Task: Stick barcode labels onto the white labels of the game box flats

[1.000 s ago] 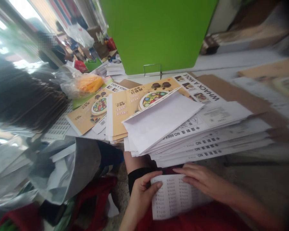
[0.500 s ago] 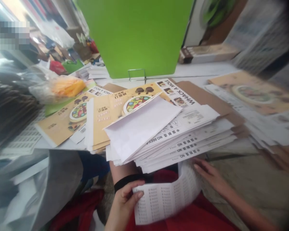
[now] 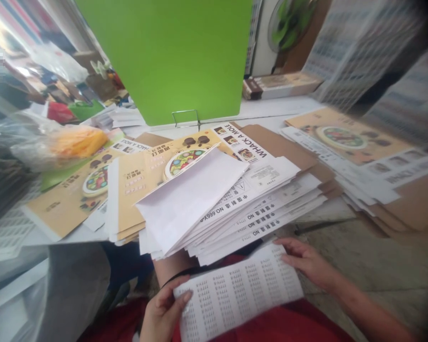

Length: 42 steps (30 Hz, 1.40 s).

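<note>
A white sheet (image 3: 235, 297) printed with rows of small text spans the space between my hands, above my red clothing. My left hand (image 3: 166, 308) pinches its left end, thumb on top. At the upper right corner of the sheet, my right hand (image 3: 303, 261) grips it between thumb and fingers. Just beyond lies a stack of flat printed cartons (image 3: 246, 209) with white and tan faces, reaching over the table edge. A folded white paper (image 3: 192, 194) rests on top of that stack.
More flat cartons lie at the right (image 3: 364, 137) and left (image 3: 74, 190). A green panel (image 3: 181, 61) stands behind the stack. Yellow items in clear plastic (image 3: 78, 140) are at the left. A grey container (image 3: 74, 285) with papers sits lower left. A fan (image 3: 290, 21) is at the back.
The sheet, curved at its right end before, now lies flatter and shows more of its print. My left hand has moved left and down in view. The whole scene has shifted left.
</note>
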Tool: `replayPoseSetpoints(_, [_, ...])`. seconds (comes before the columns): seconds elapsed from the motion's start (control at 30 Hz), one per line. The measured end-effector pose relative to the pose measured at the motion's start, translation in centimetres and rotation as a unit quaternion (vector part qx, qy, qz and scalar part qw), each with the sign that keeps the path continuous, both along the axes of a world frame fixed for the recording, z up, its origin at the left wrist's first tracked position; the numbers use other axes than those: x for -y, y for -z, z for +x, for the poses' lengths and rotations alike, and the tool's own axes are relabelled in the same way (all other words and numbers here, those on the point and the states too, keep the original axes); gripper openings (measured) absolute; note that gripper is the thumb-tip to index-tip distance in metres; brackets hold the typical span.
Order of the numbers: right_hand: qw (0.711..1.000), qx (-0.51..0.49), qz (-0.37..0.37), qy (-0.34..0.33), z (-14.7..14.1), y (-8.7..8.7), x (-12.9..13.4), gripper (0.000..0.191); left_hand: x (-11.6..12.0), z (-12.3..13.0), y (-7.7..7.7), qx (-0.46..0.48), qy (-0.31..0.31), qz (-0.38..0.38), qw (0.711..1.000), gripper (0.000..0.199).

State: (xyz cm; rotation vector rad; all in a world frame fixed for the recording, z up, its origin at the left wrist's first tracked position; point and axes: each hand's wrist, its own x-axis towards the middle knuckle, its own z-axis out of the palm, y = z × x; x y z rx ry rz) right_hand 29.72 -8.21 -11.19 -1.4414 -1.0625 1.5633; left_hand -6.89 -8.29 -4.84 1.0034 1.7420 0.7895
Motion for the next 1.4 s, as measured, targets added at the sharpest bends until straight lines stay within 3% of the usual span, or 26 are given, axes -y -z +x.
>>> replayPoseSetpoints(0.2, [0.998,0.061,0.001,-0.031,-0.1,-1.6,0.2,0.049,-0.1,-0.8,0.2,0.02,0.012,-0.01,1.0,0.05])
replayPoseSetpoints(0.4, [0.988,0.144,0.026,-0.042,-0.7,-2.6,0.0,0.046,0.7,-1.5,1.1,-0.057,0.003,0.036,0.998,0.04])
replayPoseSetpoints(0.67, [0.96,0.259,0.097,-0.042,-1.2,-2.6,0.3,0.035,1.7,-2.3,2.1,-0.083,0.001,0.052,0.995,0.04])
replayPoseSetpoints(0.8, [0.958,0.266,0.093,-0.056,-2.1,-3.1,0.4,0.03,2.3,-3.3,2.8,-0.082,0.032,0.024,0.996,0.04])
replayPoseSetpoints(0.9, [0.951,0.278,0.111,-0.072,-2.8,-3.8,0.4,0.028,2.6,-5.0,3.3,-0.085,0.101,0.011,0.991,0.038])
replayPoseSetpoints(1.0, [0.939,0.295,0.154,-0.082,-3.3,-4.2,0.5,0.027,2.8,-6.0,3.1,-0.222,0.14,0.086,0.961,0.038])
replayPoseSetpoints(1.07, [0.927,0.308,0.195,-0.084,-3.8,-4.3,0.7,0.027,3.0,-5.1,2.1,-0.342,0.132,0.175,0.914,0.041])
replayPoseSetpoints(1.13, [0.914,0.318,0.237,-0.09,-4.6,-4.3,0.9,0.027,3.0,-2.5,0.6,-0.362,0.172,0.252,0.881,0.032])
replayPoseSetpoints(1.27, [0.896,0.304,0.301,-0.117,-6.4,-4.6,1.3,0.027,1.9,4.9,-1.9,-0.211,0.33,0.305,0.868,0.031])
replayPoseSetpoints(1.4, [0.878,0.304,0.358,-0.099,-7.0,-5.0,1.3,0.025,0.2,8.7,-1.7,-0.138,0.347,0.273,0.886,0.028])
